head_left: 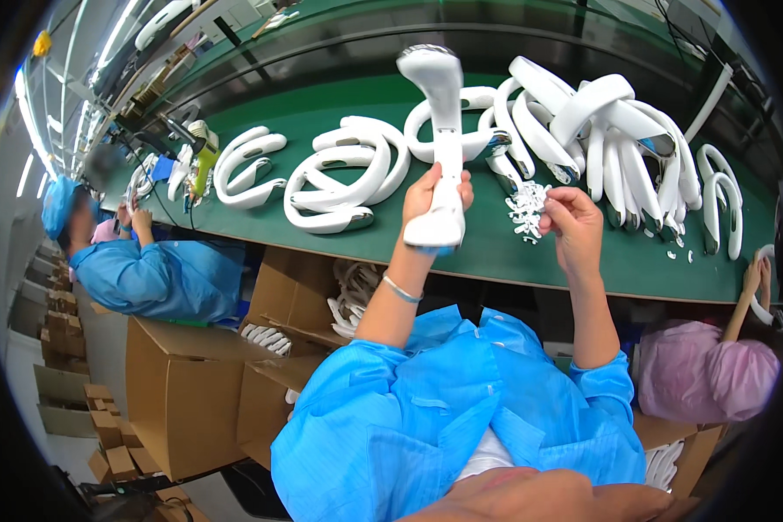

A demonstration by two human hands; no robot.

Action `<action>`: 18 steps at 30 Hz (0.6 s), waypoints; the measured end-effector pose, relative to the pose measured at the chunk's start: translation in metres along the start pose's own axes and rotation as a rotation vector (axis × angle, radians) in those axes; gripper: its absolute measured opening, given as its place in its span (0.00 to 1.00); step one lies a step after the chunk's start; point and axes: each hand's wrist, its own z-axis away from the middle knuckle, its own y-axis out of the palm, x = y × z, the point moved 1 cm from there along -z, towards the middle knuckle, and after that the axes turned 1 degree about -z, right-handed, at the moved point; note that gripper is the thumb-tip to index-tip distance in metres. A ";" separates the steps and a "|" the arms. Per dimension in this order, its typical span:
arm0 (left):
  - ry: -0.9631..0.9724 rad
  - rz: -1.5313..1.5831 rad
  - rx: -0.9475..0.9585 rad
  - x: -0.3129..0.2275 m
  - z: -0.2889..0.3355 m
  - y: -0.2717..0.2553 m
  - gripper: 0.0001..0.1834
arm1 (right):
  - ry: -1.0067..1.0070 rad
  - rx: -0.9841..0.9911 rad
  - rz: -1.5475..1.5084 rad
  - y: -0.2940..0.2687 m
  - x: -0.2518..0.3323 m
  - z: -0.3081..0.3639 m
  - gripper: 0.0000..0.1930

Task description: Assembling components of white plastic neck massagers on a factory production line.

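Observation:
My left hand (421, 193) is closed around a white curved plastic part (445, 113), held up over the bench with its long side pointing away from me. Both ends of the part flare out wider than its middle. To the right, my right hand (576, 226) has thumb and forefinger pinched together; what they hold, if anything, is too small to make out. Right beside those fingertips lies a loose pile of small white plastic pieces (524, 209) on the green bench top (496, 261).
A large heap of white curved parts (613, 104) lies at the back right, with more loops (348, 174) to the left. A yellow-green power tool (203, 161) stands farther left. Cardboard boxes (191, 391) sit below. Co-workers in blue (157, 278) and pink (696, 365) flank me.

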 end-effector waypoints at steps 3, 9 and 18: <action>0.022 -0.326 0.113 0.002 0.018 0.003 0.28 | -0.009 -0.011 0.015 0.007 0.017 -0.006 0.06; -0.017 -0.499 0.079 -0.004 0.038 0.037 0.36 | -0.392 0.237 0.613 0.022 0.027 -0.002 0.09; -0.127 -0.938 -0.037 -0.022 0.039 0.073 0.34 | -0.561 0.378 0.938 0.053 0.056 0.016 0.08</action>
